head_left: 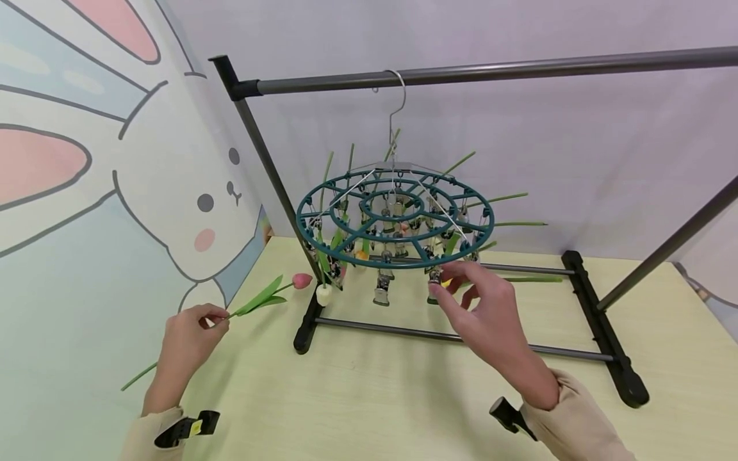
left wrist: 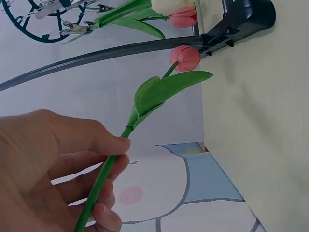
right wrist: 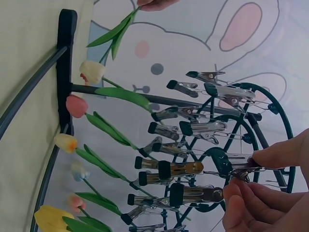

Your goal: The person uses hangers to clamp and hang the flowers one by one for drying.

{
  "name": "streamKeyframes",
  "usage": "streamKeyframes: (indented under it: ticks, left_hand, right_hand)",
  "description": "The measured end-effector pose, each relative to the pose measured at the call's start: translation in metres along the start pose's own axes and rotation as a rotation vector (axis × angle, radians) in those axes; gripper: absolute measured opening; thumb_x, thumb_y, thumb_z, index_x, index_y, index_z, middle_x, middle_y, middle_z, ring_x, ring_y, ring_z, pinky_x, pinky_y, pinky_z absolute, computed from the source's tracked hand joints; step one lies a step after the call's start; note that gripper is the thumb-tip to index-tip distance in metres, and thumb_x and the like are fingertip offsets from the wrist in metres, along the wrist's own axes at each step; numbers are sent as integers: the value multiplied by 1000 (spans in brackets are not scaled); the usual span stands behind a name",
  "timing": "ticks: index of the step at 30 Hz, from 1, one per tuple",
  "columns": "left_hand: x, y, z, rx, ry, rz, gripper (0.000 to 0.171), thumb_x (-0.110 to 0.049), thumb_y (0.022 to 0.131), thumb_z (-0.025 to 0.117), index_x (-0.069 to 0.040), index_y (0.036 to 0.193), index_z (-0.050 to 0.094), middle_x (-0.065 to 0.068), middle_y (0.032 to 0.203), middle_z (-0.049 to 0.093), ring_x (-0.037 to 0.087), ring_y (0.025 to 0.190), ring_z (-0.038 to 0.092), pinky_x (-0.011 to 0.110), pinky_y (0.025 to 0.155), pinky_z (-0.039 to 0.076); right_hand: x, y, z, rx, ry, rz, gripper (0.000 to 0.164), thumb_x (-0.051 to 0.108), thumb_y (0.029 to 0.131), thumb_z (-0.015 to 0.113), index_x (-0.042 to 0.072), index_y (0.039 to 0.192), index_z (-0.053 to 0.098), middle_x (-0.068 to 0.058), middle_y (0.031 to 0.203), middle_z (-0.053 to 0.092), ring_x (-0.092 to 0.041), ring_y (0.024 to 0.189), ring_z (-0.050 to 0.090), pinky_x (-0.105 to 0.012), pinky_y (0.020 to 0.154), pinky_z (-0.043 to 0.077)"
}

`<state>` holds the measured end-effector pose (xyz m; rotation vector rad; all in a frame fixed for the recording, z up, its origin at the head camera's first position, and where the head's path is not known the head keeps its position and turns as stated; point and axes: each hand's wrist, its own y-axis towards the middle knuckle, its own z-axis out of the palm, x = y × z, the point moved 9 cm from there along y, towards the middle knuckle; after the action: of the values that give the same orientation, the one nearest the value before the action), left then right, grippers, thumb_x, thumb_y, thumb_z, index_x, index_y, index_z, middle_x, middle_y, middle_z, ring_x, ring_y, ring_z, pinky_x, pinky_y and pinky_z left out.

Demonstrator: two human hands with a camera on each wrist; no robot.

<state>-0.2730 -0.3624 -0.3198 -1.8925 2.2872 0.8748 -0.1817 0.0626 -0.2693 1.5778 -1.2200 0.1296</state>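
My left hand pinches the green stem of an artificial pink tulip between thumb and fingers, below its leaves. The bloom points toward the rack. A round teal clip hanger hangs by its metal hook from a bar. At its near right edge, my right hand pinches a metal clip with dark green tips. Several other tulips hang head down from the hanger's clips, among them a white tulip, a yellow tulip and an orange-yellow tulip.
The dark metal rack's top bar runs across above the hanger. Its black feet and lower crossbars stand on a pale wood-look table. A rabbit-painted wall panel rises at the left, with a pale curtain behind.
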Motion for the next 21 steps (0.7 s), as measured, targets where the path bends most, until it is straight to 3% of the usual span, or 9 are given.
streamKeyframes:
  ticks: [13, 21]
  left_hand:
    - [-26, -4, -17, 76, 37, 90, 12, 1, 78, 67, -10, 82, 70, -2, 73, 59, 10, 56, 40, 25, 45, 33]
    - [-29, -9, -18, 224, 112, 67, 12, -5, 78, 69, -14, 86, 71, -3, 80, 62, 15, 63, 42, 29, 46, 32]
  right_hand:
    - [-1, 1, 1, 31, -8, -21, 21, 7, 80, 75, 4, 100, 68, 1, 82, 63, -8, 67, 55, -23, 50, 47]
    - [-1, 1, 2, 44, -14, -11, 20, 9, 80, 75, 5, 99, 69, 2, 81, 62, -8, 67, 54, -26, 49, 47]
